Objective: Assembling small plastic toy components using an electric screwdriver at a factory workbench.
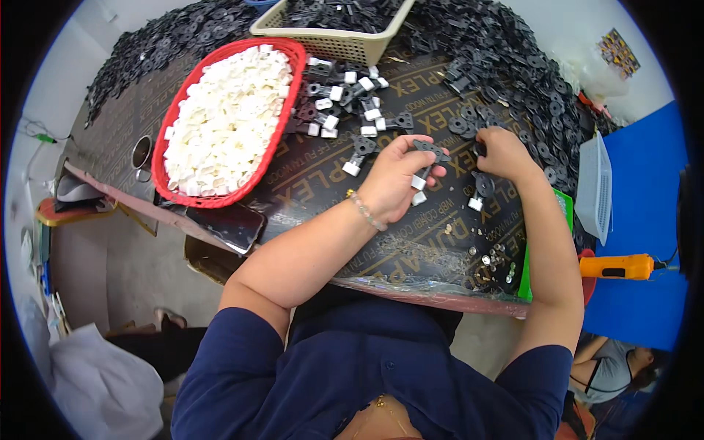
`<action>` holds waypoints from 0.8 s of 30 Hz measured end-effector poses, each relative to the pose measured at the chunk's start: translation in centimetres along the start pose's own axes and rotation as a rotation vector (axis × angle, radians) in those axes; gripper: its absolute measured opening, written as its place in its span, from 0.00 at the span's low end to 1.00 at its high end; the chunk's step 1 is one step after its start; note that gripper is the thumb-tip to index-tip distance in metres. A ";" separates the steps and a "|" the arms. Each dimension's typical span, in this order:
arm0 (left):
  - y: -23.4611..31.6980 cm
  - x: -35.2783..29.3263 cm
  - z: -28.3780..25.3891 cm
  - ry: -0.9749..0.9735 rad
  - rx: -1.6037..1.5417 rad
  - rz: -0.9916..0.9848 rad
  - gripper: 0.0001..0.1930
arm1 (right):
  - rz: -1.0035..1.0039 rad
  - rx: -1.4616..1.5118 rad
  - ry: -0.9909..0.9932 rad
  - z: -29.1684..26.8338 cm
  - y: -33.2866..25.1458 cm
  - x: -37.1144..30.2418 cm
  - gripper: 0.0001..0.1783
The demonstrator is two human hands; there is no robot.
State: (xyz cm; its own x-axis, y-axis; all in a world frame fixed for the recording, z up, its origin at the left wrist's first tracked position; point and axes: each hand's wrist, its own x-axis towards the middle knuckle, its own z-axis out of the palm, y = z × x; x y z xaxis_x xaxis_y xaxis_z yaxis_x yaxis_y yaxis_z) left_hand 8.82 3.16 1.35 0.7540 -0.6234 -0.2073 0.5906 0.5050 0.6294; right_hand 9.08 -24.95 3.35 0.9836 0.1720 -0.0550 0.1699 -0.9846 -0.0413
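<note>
My left hand (391, 178), over the middle of the table, is closed on a flat black plastic part (433, 152). A white plastic piece (418, 182) shows below that part, by the fingers. To its right, my right hand (504, 152) is closed, fingertips pinched on a dark plastic piece (480, 149) that they mostly cover. Just beneath the right hand lies a black part with a white end (480, 185). Several similar black-and-white parts (359, 152) rest left of and beyond my left hand.
A red basket (170, 187) full of white pieces stands at left, beside a metal cup (142, 152). Behind is a beige basket (367, 45) of black parts. Loose black parts (543, 103) heap up at right. Small metal bits (499, 258), a green tray (525, 275) and an orange power screwdriver (620, 267) lie nearer.
</note>
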 end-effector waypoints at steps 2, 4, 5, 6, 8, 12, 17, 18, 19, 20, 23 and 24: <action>-0.1 0.2 -0.1 -0.008 -0.001 -0.008 0.15 | -0.035 0.043 0.080 0.5 0.6 -0.5 0.20; -0.1 0.2 -0.1 0.004 -0.014 0.009 0.15 | -0.017 0.043 0.131 0.9 1.0 -0.7 0.19; -0.1 0.2 -0.1 0.006 -0.030 0.016 0.16 | 0.014 0.040 0.178 1.2 1.1 -0.8 0.19; -0.2 0.3 -0.2 0.003 -0.031 0.011 0.16 | 0.028 0.031 0.190 0.9 0.4 -1.1 0.18; -0.3 0.4 -0.3 -0.002 -0.027 0.016 0.16 | 0.052 0.032 0.240 0.9 0.5 -1.0 0.17; -0.4 0.4 0.4 -0.009 -0.010 0.005 0.17 | 0.122 0.195 0.517 -0.3 -0.1 -1.7 0.15; -0.8 -0.1 -0.4 -0.058 0.033 0.060 0.17 | 0.235 0.960 0.508 -2.9 -8.7 -3.6 0.16; -0.9 -0.3 0.0 -0.071 0.008 0.049 0.17 | 0.241 1.064 0.510 -2.6 -9.8 -4.1 0.19; -0.9 -0.4 0.1 -0.078 -0.014 0.041 0.17 | 0.240 1.174 0.509 -2.2 -10.8 -4.4 0.21; -1.1 -0.3 0.1 -0.092 -0.016 0.014 0.16 | 0.256 1.177 0.499 -1.9 -11.4 -4.9 0.22; -1.4 -0.4 0.5 -0.092 0.006 0.002 0.17 | 0.166 1.325 0.584 0.3 -11.6 -5.7 0.19; -1.4 -0.4 0.2 -0.095 0.006 -0.005 0.16 | 0.132 1.248 0.598 0.7 -11.6 -5.8 0.17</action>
State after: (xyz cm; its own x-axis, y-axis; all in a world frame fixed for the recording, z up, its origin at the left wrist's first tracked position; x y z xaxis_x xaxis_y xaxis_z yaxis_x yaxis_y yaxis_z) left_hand 7.58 2.57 0.70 0.7200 -0.6799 -0.1389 0.5927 0.4983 0.6328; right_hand 1.39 -14.48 3.47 0.9183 -0.2705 0.2892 0.2199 -0.2589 -0.9405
